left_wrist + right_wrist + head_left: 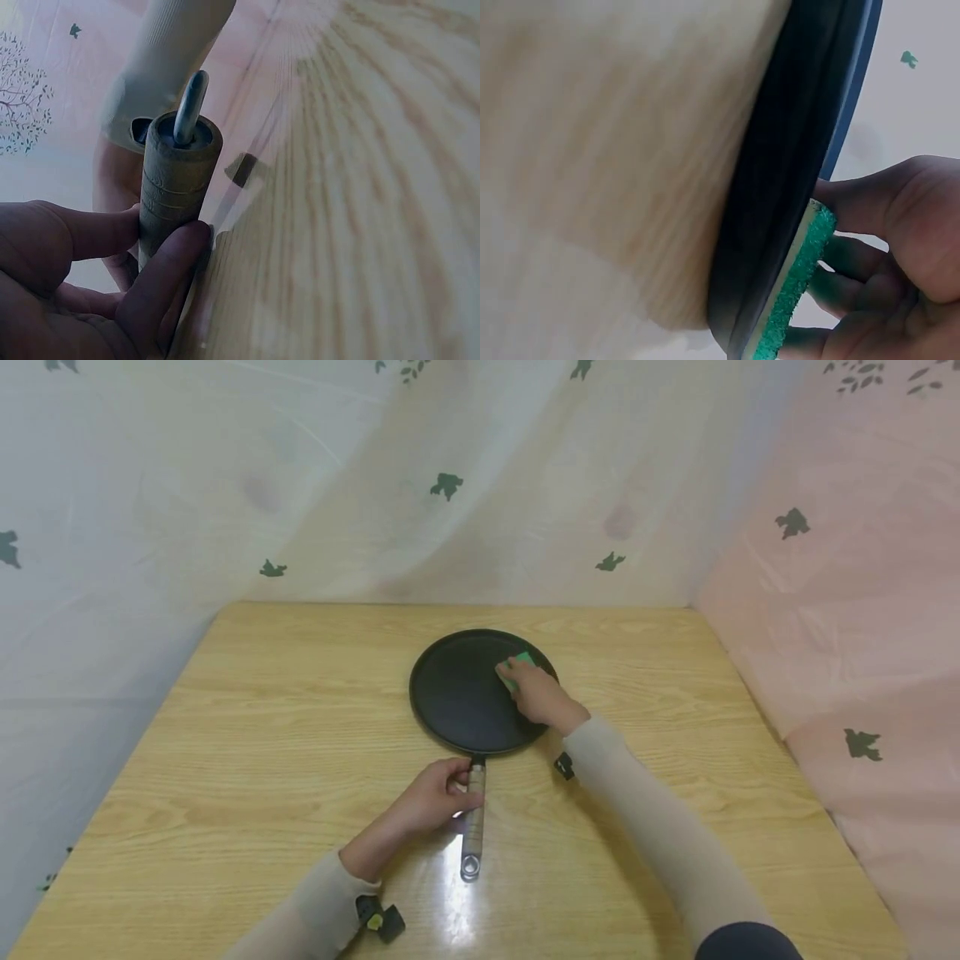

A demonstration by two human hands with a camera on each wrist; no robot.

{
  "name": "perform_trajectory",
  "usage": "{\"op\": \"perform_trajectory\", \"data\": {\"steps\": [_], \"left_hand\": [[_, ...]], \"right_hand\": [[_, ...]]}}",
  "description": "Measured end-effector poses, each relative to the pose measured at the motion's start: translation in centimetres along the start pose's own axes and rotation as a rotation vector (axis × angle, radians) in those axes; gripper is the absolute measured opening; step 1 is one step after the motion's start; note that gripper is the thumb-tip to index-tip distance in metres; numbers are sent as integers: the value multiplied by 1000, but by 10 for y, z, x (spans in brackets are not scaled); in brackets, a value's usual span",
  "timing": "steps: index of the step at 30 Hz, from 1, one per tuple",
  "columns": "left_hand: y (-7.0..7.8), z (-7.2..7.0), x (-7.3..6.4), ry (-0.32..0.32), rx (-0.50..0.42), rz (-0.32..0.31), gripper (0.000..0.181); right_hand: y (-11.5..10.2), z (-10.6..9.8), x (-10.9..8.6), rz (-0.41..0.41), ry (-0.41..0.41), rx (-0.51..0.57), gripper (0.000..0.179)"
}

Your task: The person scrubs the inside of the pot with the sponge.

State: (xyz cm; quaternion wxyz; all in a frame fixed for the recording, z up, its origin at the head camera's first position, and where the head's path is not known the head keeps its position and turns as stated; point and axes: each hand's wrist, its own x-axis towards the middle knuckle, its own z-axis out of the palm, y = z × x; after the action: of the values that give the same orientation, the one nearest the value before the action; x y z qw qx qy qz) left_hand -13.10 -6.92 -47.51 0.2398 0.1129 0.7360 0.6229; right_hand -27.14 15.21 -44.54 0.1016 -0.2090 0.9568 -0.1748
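A round black flat pan (461, 693) lies on the table, its handle (473, 828) pointing toward me. My left hand (431, 797) pinches that handle between thumb and fingers, close below the pan's rim. In the left wrist view the wood-toned handle (176, 180) ends in a metal hanging loop (192, 105). On the right part of the pan, my right hand (543, 695) holds a green scouring sponge (526, 657). The right wrist view shows the sponge (799, 277) with its pale layer against the pan (780, 150) and its green layer toward the fingers.
The wood-grain table (300, 718) reaches back to a pale cloth (337, 485) printed with green birds. A pinkish cloth (862, 635) hangs along the right edge. Small black devices are strapped at the left wrist (380, 920) and right wrist (564, 766).
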Motion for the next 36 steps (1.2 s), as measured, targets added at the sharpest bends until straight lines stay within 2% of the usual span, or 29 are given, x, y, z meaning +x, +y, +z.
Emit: {"op": "perform_trajectory", "data": {"steps": [8, 13, 17, 20, 25, 36], "left_hand": [[-1, 0, 0, -12, -13, 1, 47], [-1, 0, 0, -11, -11, -32, 54], [-2, 0, 0, 0, 0, -51, 59], [-1, 1, -1, 2, 8, -42, 60], [0, 1, -1, -5, 3, -33, 62], [-1, -1, 0, -22, -1, -13, 60]], "right_hand": [[-5, 9, -16, -18, 23, 17, 57], [-7, 11, -28, -20, 39, 39, 58], [-7, 13, -33, -30, 48, 46, 59], [-10, 14, -34, -28, 57, 47, 58], [-20, 19, -35, -12, 67, 41, 58], [-49, 33, -42, -57, 54, 47, 55]]}}
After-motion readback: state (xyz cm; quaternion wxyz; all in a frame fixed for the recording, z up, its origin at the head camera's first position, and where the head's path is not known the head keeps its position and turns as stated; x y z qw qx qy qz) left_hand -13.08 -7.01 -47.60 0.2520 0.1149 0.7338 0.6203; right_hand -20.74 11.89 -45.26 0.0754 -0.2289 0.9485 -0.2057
